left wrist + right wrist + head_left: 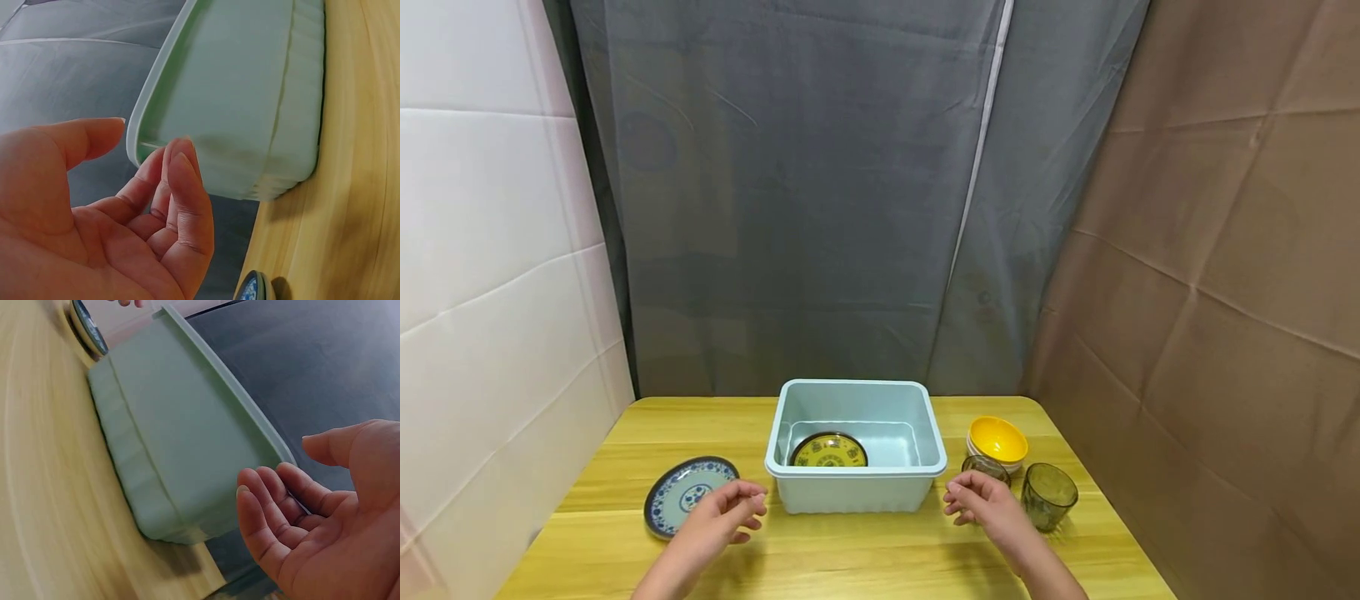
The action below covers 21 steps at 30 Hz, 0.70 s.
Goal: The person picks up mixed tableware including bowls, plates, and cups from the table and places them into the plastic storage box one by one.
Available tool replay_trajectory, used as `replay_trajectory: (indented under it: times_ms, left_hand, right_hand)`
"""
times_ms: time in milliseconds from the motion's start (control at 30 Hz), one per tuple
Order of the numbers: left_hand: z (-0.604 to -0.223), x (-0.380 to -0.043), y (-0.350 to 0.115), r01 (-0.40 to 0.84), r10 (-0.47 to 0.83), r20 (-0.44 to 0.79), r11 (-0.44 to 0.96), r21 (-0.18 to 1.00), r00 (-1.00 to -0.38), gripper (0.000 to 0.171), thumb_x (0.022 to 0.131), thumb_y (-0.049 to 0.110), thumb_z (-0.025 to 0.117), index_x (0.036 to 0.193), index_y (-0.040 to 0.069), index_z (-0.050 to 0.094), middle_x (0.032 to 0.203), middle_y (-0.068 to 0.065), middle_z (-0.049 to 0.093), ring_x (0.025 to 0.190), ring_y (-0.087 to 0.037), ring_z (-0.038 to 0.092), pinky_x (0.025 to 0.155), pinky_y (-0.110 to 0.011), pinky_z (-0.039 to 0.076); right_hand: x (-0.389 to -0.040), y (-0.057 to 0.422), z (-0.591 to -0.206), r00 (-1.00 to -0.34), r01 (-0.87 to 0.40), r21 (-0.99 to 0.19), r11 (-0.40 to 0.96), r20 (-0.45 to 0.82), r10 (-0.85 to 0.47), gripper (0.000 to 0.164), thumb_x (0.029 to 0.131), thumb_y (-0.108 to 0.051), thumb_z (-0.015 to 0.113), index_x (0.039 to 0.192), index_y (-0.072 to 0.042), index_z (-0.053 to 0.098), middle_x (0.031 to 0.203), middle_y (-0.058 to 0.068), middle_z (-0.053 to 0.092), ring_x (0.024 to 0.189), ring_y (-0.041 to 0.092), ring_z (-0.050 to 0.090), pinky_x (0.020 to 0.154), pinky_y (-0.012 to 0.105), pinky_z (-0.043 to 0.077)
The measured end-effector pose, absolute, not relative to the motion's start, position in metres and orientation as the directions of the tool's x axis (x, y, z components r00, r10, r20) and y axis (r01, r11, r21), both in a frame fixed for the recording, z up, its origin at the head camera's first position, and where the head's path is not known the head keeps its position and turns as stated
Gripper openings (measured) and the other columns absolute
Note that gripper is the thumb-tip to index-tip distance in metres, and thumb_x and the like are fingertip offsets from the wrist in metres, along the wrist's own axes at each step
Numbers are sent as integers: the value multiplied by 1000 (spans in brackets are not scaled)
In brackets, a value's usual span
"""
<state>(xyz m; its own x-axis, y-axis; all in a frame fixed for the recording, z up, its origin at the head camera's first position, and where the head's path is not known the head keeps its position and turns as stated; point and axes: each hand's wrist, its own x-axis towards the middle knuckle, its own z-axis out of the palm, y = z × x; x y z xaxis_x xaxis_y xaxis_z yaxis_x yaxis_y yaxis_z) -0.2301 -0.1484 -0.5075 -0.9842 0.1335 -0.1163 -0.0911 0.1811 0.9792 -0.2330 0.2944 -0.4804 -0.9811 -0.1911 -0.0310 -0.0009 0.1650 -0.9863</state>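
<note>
Our left hand (718, 517) and right hand (988, 507) hover just beside the near corners of the pale green plastic basin (853, 493), which stands between them on the wood-grain table (842, 558); the fingers are loosely bent, thumbs parted from them, pinching nothing. We judge the basin light and fairly stiff, its smooth walls a little slippery, so the overhanging rim at both sides looks the surest hold, kept level because the yellow patterned dish (831, 452) inside may slide and chip.
</note>
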Motion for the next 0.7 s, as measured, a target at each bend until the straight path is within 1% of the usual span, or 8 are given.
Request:
replay_trajectory:
  times_ms: [200, 467, 700]
  left_hand:
    - [-514, -230, -146, -82, 137, -106, 175, 981, -985, 37, 112, 26, 65, 134, -4, 63, 115, -12, 72, 102, -28, 70, 89, -48, 62]
    - [-521, -231, -143, -35, 199, -68, 163, 986, -978, 35, 114, 23, 63, 134, -7, 63, 111, -9, 69, 100, -25, 68, 86, -44, 61]
    - [-519, -230, -141, -36, 203, -67, 155, 987, -977, 37, 114, 24, 63, 133, -8, 63, 113, -13, 70, 101, -27, 69, 88, -46, 62]
  right_hand:
    - [-234, 285, -492, -985, -2, -983, 183, -30, -172, 23, 114, -18, 62, 117, 4, 67, 106, 10, 73, 98, 24, 74, 84, 38, 64]
    - [-233, 277, -502, -984, 23, -984, 175, -53, -169, 23, 114, -20, 63, 117, 3, 68, 104, 7, 73, 100, 26, 73, 87, 43, 64]
    - [-235, 277, -506, -982, 35, -983, 180, -67, -179, 24, 116, -20, 61, 118, 4, 67, 106, 8, 72, 101, 28, 73, 87, 43, 63]
